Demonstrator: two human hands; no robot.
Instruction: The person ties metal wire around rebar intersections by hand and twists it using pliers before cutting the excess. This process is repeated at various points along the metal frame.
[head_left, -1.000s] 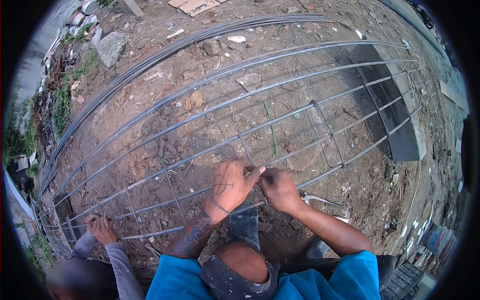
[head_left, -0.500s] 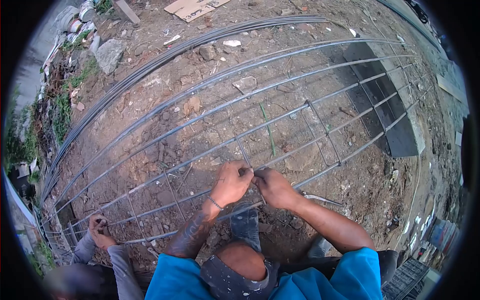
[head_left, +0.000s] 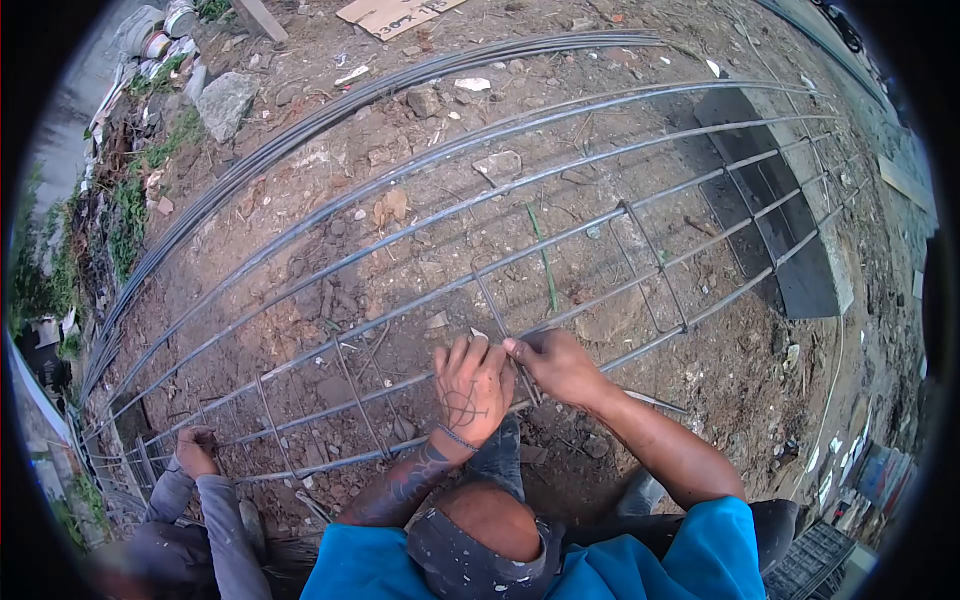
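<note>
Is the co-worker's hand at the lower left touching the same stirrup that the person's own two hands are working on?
No: the co-worker's hand grips the rebar cage far to the left, while the left hand and right hand meet at a stirrup mid-frame.

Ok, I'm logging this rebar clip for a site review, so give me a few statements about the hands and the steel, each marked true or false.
1. Both of the person's hands meet at one crossing of the rebar cage. True: the left hand and right hand sit together where a stirrup crosses a long bar.
2. The left hand lies flat on the dirt. False: it is up on the bars.
3. A co-worker's hand touches the cage further to the left. True.
4. The cage rests on a concrete floor. False: bare dirt with stones lies under it.
5. A bundle of long bars lies beyond the cage. True.
6. The right hand holds a hammer. False: no hammer shows in it.
</note>
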